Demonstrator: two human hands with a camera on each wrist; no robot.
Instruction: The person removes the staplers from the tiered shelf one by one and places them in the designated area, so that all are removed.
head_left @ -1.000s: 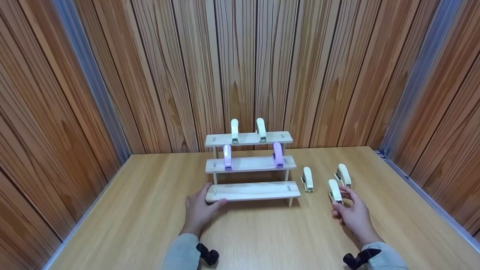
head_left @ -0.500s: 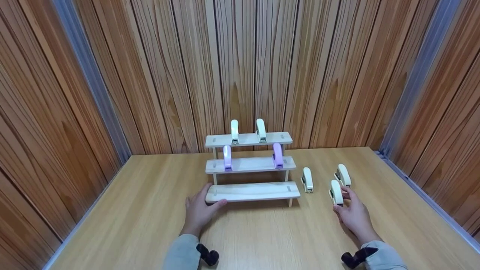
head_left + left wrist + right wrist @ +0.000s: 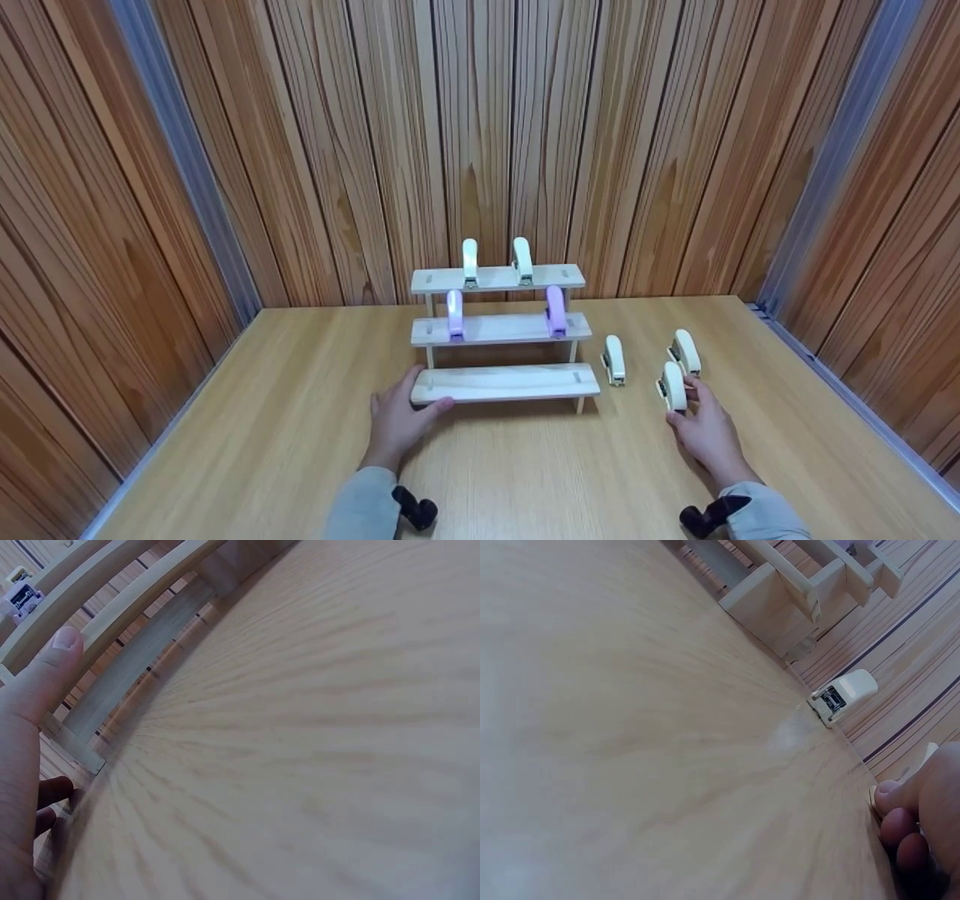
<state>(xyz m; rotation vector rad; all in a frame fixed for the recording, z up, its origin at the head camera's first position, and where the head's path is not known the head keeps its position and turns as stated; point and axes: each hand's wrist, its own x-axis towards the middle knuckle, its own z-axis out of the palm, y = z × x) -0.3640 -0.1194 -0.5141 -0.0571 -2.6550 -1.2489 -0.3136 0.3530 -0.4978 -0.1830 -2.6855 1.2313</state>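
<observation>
My left hand (image 3: 399,420) holds the left end of the lowest tier of a wooden three-step display stand (image 3: 504,384). In the left wrist view, the thumb (image 3: 64,645) lies along the tier's front edge. At the right, my right hand (image 3: 707,435) pinches a cream stapler (image 3: 674,387) standing on end low over the table; whether it touches is unclear. Just behind it is another cream stapler (image 3: 685,351), and a third cream stapler (image 3: 614,360) stands between the stand and my right hand. The right wrist view shows curled fingers (image 3: 900,829) with the held stapler mostly hidden.
Two pale staplers, one left (image 3: 469,262) and one right (image 3: 523,260), stand on the top tier. The middle tier bears a purple stapler (image 3: 454,315) at each end. Wood-panelled walls (image 3: 480,150) enclose the table (image 3: 300,420) at the back and sides.
The stapler in my right hand has turned slightly more upright and the fingers have shifted on it. My left hand and the stand have stayed put.
</observation>
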